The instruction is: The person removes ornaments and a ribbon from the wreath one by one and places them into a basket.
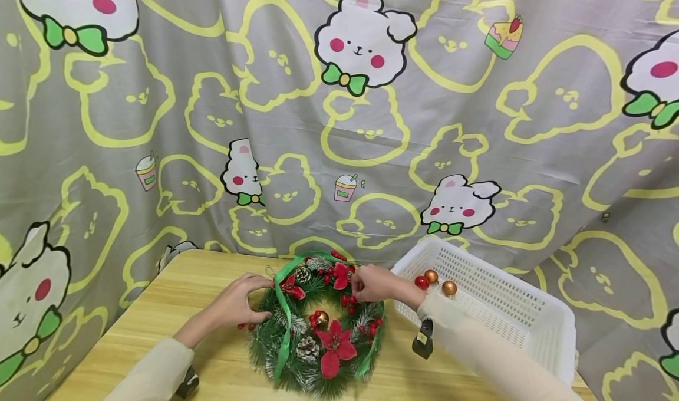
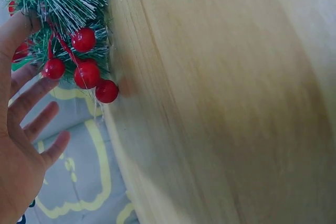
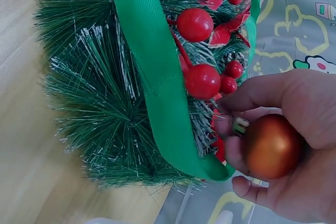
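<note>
The right hand point(image 3: 283, 145) grips a gold ball point(image 3: 270, 148) beside the wreath point(image 1: 318, 324) on the bench point(image 1: 159, 330). The ball looks light, smooth and breakable, so hold gently. The left hand point(image 1: 241, 303), fingers relaxed, touches the wreath's edge.

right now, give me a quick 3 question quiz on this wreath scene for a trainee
1. True or false: the right hand holds a gold ball ornament.
2. Where do the spare ornaments lie? A) on the bare table B) in the white basket C) on the floor
3. Fill in: the left hand rests on the wreath's ____ side, as the person sees it.

Key: 1 true; 2 B, where a red ornament and two gold ones show; 3 left.
</note>
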`<state>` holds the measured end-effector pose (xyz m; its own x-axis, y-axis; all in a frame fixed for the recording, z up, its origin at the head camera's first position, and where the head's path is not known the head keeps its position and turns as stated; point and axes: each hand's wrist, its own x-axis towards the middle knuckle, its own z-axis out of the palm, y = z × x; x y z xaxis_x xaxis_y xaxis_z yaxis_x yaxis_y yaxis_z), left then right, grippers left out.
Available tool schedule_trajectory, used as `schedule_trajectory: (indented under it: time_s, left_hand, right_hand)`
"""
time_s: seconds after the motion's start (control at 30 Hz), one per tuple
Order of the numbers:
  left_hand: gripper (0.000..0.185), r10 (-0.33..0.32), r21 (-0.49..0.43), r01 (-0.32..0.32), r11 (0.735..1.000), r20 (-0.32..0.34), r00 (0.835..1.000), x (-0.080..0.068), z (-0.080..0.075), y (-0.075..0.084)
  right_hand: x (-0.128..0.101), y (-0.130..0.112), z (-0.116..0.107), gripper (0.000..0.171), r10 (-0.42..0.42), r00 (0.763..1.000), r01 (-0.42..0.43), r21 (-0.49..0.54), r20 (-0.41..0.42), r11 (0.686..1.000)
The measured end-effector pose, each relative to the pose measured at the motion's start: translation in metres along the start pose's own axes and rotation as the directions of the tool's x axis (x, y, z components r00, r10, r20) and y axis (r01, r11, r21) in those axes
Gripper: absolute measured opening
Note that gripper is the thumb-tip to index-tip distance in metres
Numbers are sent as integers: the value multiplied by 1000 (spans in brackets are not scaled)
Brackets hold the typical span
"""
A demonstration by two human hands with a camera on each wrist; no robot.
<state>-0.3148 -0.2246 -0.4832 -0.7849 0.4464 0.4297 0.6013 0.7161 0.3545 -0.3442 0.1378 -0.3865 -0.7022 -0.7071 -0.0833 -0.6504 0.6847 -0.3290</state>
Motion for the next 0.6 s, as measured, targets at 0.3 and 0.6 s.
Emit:
schedule_trajectory:
  time_s: [0.3,0.6]
  left_hand:
    - [58,7,15,-7,1000,-6,1000,1,1,-1]
    - [58,7,16,-7,1000,-4,1000,1,1,0]
  right_hand:
    - [-3,-1,-11,25,30,999,-27,-121,21,992]
    - [-9,-5,-27,19,25,993,-20,-48,113,999]
